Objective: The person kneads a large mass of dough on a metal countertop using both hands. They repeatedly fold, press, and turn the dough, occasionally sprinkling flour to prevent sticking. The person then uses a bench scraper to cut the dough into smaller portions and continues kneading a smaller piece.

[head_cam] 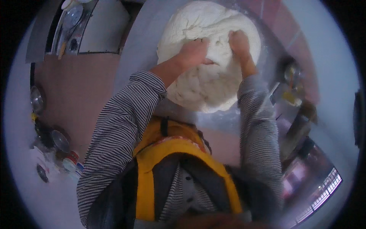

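A large, pale mass of dough point(204, 83) lies on a grey work surface point(137, 43) in front of me. Its top is creased and folded near my hands, while the nearer part looks lumpy and shaded. The curled fingers of my left hand point(196, 51) dig into the middle of the dough, with the thumb stretched along it to the right. To the right, my right hand point(240, 43) is closed and pressed into the dough, its fingertips hidden. Both wrists lead back to rolled, striped sleeves.
A reddish floor point(74, 94) lies left of the surface. Metal bowls point(60, 140) stand along the left side. A clear ladle-like vessel point(73, 17) is at the upper left. Blurred utensils point(291, 74) sit at the right near a pale wall point(340, 94). My yellow-strapped apron point(177, 146) nears the work surface.
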The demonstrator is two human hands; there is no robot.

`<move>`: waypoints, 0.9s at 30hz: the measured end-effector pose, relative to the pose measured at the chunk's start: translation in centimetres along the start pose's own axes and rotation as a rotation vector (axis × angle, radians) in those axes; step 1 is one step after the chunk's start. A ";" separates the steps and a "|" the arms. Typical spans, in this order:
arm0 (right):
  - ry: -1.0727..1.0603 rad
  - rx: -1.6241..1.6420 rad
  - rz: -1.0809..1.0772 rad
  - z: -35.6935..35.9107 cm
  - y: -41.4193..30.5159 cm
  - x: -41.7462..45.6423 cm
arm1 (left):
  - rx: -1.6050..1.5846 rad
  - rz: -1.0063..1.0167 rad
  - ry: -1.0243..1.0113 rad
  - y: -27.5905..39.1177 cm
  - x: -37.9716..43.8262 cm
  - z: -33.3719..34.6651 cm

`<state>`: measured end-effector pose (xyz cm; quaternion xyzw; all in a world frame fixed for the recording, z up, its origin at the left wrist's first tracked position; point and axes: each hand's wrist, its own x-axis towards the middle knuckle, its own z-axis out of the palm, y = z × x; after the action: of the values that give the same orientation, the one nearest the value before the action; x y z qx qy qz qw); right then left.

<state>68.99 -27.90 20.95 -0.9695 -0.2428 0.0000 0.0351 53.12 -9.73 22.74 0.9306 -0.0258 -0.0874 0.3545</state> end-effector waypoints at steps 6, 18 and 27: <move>-0.124 -0.133 -0.185 3.8 4.7 6.4 | -0.019 0.028 -0.065 -0.2 3.0 0.3; -0.205 -0.094 -0.219 3.2 3.5 7.4 | 0.229 -0.118 -0.008 1.4 4.5 1.7; 0.216 1.059 0.114 -9.4 1.2 -17.9 | 0.040 -0.171 0.038 1.3 1.7 1.0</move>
<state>53.99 -38.04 29.96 -0.8253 -0.1515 0.0247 0.5434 54.62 -11.58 22.65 0.9378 0.0588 -0.0992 0.3276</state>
